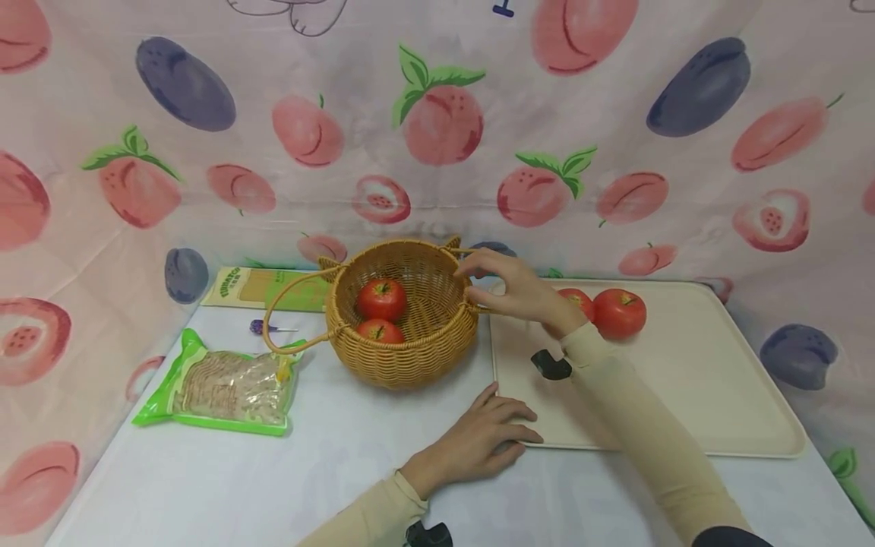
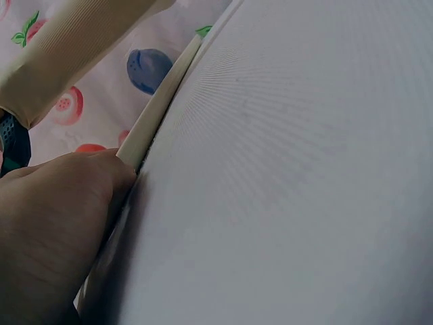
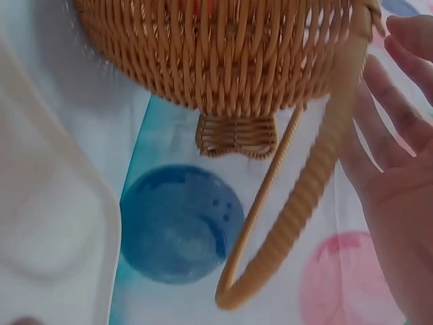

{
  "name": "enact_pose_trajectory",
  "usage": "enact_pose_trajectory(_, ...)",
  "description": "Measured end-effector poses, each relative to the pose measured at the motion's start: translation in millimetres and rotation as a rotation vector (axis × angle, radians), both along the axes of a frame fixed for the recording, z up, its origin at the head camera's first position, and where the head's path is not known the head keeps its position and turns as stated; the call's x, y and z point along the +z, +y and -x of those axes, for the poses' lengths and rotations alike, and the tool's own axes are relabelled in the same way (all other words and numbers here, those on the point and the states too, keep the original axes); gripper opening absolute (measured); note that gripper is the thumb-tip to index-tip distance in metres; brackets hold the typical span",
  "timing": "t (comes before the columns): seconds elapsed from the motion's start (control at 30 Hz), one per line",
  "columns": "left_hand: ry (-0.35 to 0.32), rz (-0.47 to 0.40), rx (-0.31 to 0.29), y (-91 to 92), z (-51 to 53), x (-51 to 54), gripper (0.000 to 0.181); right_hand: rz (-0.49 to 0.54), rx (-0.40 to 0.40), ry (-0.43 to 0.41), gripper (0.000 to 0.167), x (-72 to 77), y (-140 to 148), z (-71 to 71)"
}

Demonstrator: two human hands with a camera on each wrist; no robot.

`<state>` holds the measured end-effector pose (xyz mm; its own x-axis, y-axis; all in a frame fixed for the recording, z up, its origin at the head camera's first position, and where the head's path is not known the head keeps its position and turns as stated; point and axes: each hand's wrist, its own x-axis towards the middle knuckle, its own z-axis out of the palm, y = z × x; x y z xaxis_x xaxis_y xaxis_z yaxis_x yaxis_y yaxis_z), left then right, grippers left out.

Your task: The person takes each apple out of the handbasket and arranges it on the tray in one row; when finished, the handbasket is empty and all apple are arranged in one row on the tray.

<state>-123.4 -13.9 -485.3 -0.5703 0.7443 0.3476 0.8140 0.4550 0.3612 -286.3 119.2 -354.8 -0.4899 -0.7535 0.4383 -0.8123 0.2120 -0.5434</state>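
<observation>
A wicker basket (image 1: 403, 368) stands near the middle of the table, with a red apple (image 1: 381, 298) and a second apple (image 1: 380, 332) inside. My right hand (image 1: 514, 290) is at the basket's right rim, fingers slightly bent. In the right wrist view, that hand (image 3: 399, 156) lies beside the wicker handle (image 3: 304, 183), with fingers not wrapped round it. My left hand (image 1: 478, 441) rests with spread fingers at the near left corner of a cream tray (image 1: 704, 387). On the tray are two apples (image 1: 619, 313), one partly hidden behind my right arm.
Left of the basket lies a bag of sliced bread (image 1: 229, 386) with green edges. Behind it are a small purple-handled tool (image 1: 258, 327) and a flat green-and-tan package (image 1: 249, 289). A fruit-print cloth (image 1: 437, 182) hangs behind the table.
</observation>
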Motion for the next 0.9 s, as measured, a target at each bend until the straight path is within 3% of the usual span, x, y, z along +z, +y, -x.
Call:
enact_pose_trajectory(0.3,0.020,0.009,0.005,-0.1,0.2,0.5,0.025,-0.066,0.051,0.137,0.026,9.8,-21,-3.4)
enact_pose_trajectory(0.5,0.030,0.003,0.007,0.5,0.4,1.5,0.024,-0.177,0.108,0.099,0.024,14.5,-40,-5.0)
enact_pose_trajectory(0.9,0.025,0.015,0.005,0.4,-0.1,0.4,0.025,-0.415,0.217,0.104,0.026,18.9,-76,-4.1)
